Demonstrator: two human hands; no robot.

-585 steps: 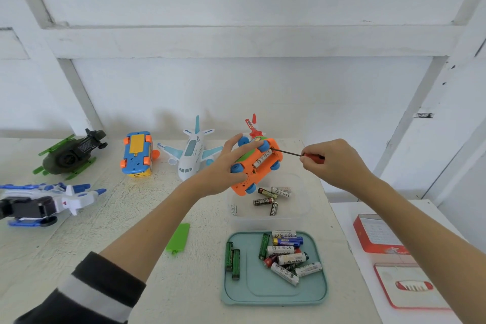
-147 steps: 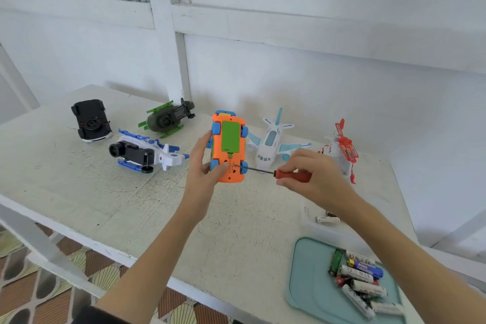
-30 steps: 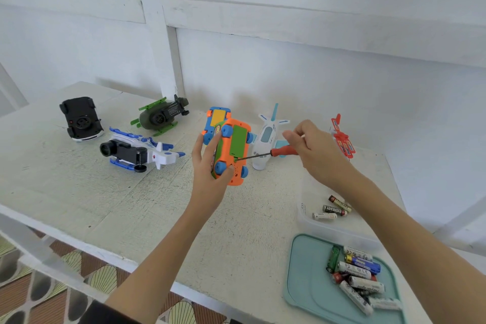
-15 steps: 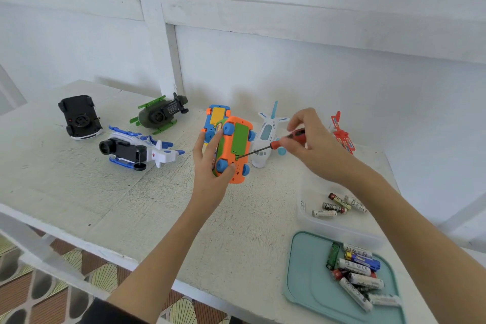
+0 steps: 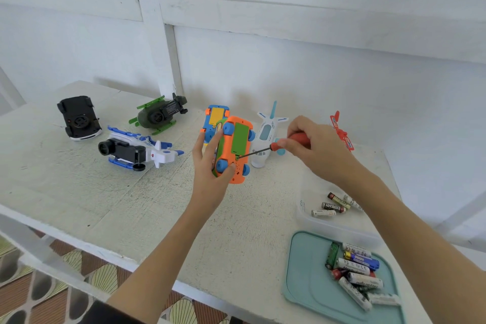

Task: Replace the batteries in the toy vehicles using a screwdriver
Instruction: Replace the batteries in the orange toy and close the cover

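Against white-painted wall (image 5: 315,66), worn white table (image 5: 79,192) bears toys.

White painted table (image 5: 79,192), surface worn. Resting on it: black toy car (image 5: 78,117), green helicopter (image 5: 159,116), blue-and-white toy craft (image 5: 136,151), blue-and-yellow vehicle (image 5: 214,118), white airplane (image 5: 265,139), red toy (image 5: 342,131), clear container (image 5: 310,221) holding batteries, teal tray (image 5: 307,279) holding batteries.
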